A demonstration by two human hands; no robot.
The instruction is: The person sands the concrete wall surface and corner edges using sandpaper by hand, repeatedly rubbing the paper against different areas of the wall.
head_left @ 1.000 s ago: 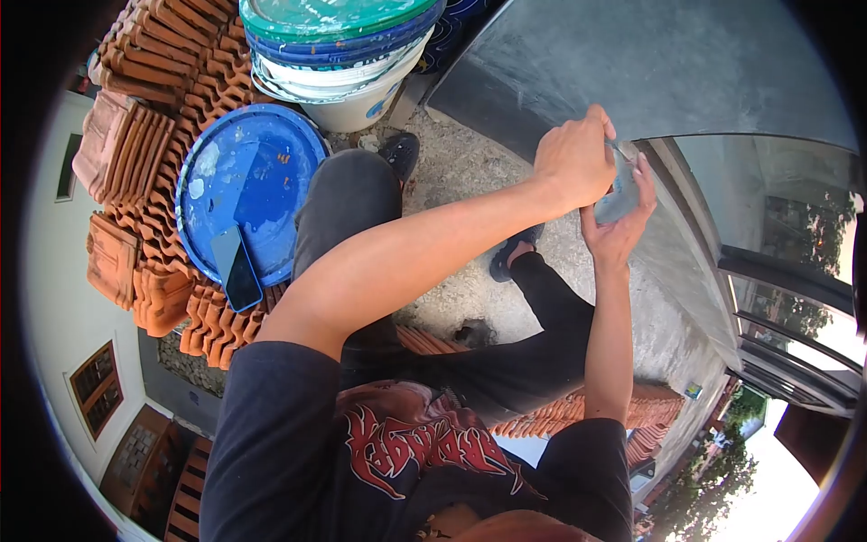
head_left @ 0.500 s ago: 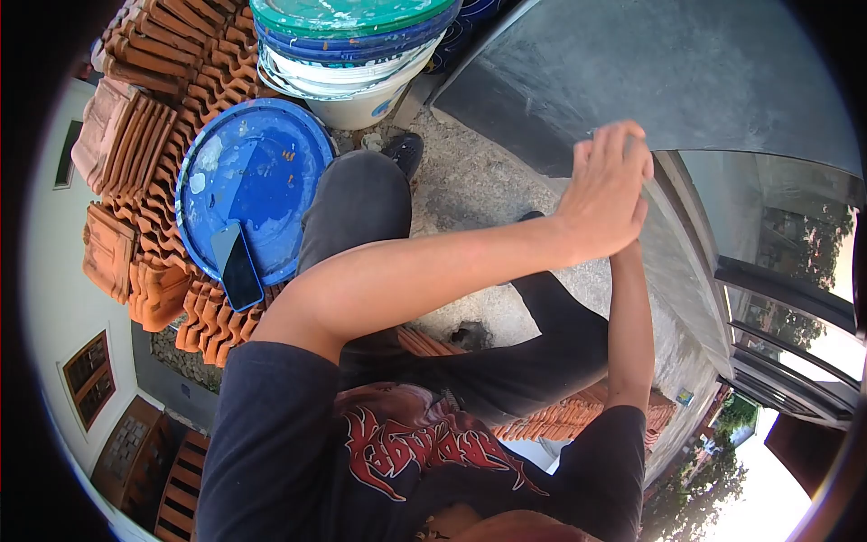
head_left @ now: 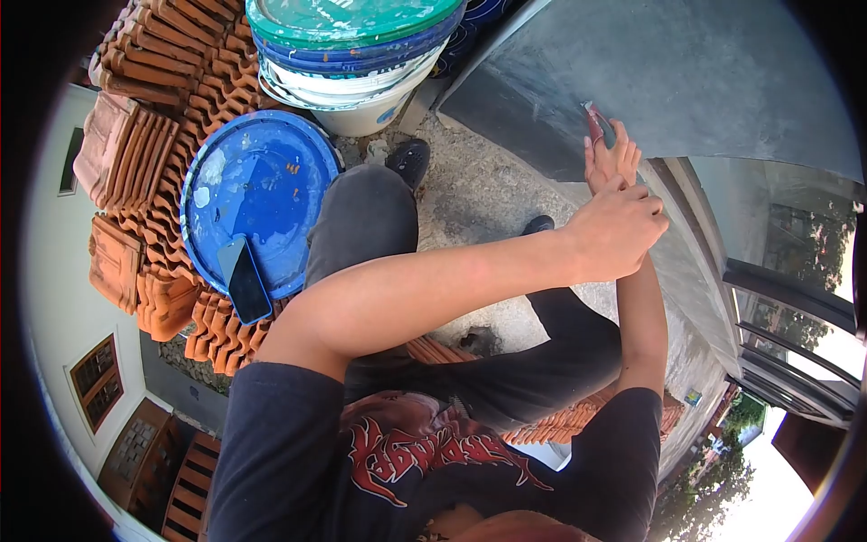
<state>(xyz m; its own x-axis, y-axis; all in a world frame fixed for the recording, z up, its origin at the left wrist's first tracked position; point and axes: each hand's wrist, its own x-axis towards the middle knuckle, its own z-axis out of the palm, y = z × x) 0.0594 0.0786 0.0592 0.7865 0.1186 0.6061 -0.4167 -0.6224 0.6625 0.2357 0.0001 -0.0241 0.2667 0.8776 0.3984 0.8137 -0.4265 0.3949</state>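
Observation:
My left hand (head_left: pixel 619 230) lies across my right wrist, its fingers curled over it. Beyond it, my right hand (head_left: pixel 614 163) holds a small hand tool with a red part (head_left: pixel 593 126) and a dark grey-green part. Its exact kind cannot be made out. The tool's pale tip is close to the smooth grey wall (head_left: pixel 686 81); whether it touches is unclear. My left forearm passes over my bent legs and hides part of them.
On the left, a phone (head_left: pixel 244 280) lies on a blue paint-stained lid (head_left: pixel 271 194). Behind stands a white bucket (head_left: pixel 361 117) with green and blue lids. Stacked clay roof tiles (head_left: pixel 135 149) surround the lid. A glass window (head_left: pixel 777 226) is on the right.
My left hand has moved down off my right hand onto the wrist. My right hand and the red tool, hidden before, now show. The view has shifted slightly.

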